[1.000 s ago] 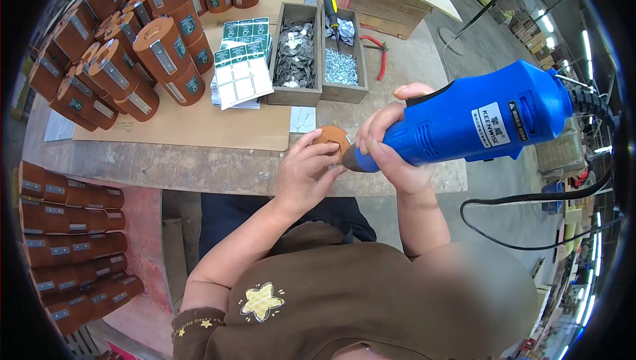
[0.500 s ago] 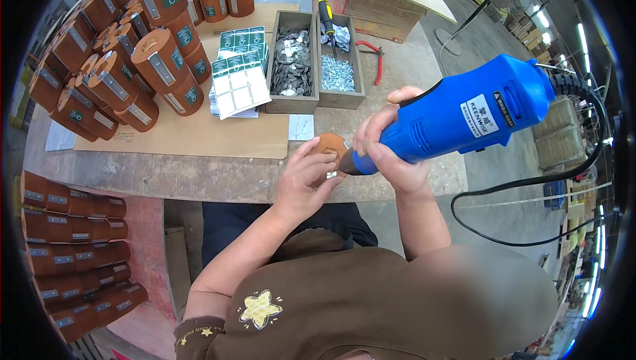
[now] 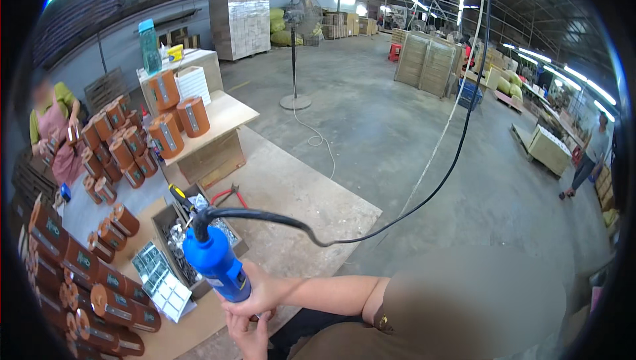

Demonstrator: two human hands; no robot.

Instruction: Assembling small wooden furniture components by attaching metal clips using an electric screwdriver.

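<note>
My right hand is wrapped round the lower body of a blue corded power tool, which looks like an electric screwdriver. The tool stands nearly upright over the table's near edge, its tip hidden by my hands. Directly below, my left hand has its fingers bent up around the tip area; what they hold is mostly hidden. A stack of green and white label sheets lies left of the tool. Beyond the tool sits a wooden parts box with small metal pieces; a yellow-handled screwdriver rests in it.
Many orange-brown cylinders with metal strips crowd the left. Red-handled pliers lie on the table beyond the box. A black cable arcs across to the right. A co-worker stands far left, handling cylinders; another person is far right.
My view has swung up and to the right, showing more of the workshop. The tool has gone from slanted to nearly upright. The round orange-brown piece at my left hand is now mostly hidden.
</note>
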